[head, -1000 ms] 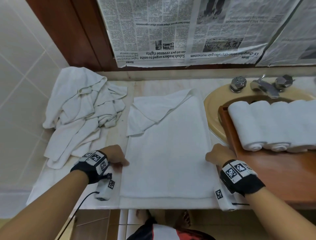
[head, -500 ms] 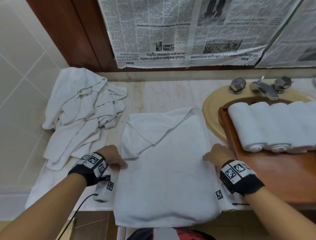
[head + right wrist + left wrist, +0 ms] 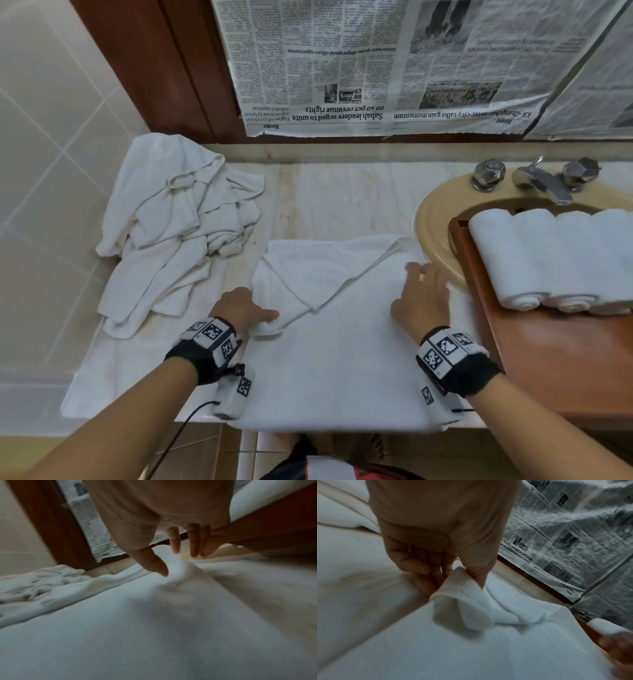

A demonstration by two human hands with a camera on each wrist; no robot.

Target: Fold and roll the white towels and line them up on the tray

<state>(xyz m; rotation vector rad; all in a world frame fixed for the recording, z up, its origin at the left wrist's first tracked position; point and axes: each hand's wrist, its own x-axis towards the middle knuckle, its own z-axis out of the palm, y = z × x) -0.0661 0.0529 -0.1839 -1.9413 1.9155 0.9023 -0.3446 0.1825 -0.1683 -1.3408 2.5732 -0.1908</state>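
Head view: high, looking forward and down over the counter (image 3: 342, 192), sink (image 3: 431, 233) and tray (image 3: 548, 359) to its right, newspaper (image 3: 376, 68) on the wall ahead. Left wrist view: very close, low, along the left hand (image 3: 436, 534) toward the newspaper (image 3: 565, 540). Right wrist view: equally close, blurred, along the right hand (image 3: 163, 520). All three share the flat towel (image 3: 342, 359).

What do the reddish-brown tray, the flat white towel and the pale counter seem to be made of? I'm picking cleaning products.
The reddish-brown tray: probably varnished wood, for its glossy sheen and faint grain. The flat white towel: soft woven cloth, likely cotton terry, since it drapes and creases matt where the left hand pinches it. The pale counter: polished stone, perhaps marble, with faint tan veins.
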